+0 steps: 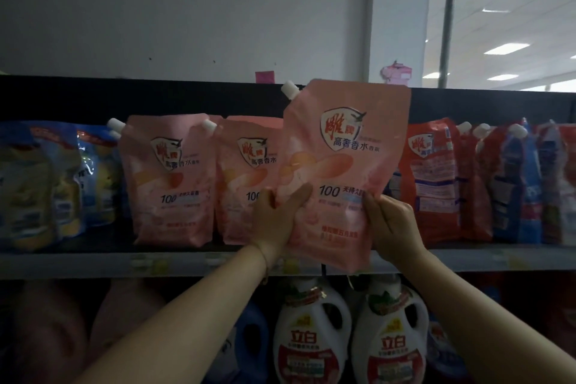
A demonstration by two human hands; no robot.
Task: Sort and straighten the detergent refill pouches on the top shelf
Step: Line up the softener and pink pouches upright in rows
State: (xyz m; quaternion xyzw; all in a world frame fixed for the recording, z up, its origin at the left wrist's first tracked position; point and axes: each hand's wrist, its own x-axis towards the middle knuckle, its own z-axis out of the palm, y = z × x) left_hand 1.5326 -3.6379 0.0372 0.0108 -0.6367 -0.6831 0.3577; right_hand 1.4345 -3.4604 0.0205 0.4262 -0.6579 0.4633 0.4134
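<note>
I hold a pink refill pouch [346,146] with a white spout upright in front of the top shelf [93,262], its bottom hanging past the shelf's front edge. My left hand [279,212] grips its lower left side, thumb across the front. My right hand [391,218] grips its lower right edge. Two matching pink pouches [170,184] [246,178] stand on the shelf to the left, the nearer one partly hidden behind the held pouch.
Blue and yellow pouches [46,181] crowd the shelf's left end. Red pouches [433,178] and blue-red ones [523,184] lean together on the right. White detergent bottles [311,333] stand on the shelf below. A white wall rises behind.
</note>
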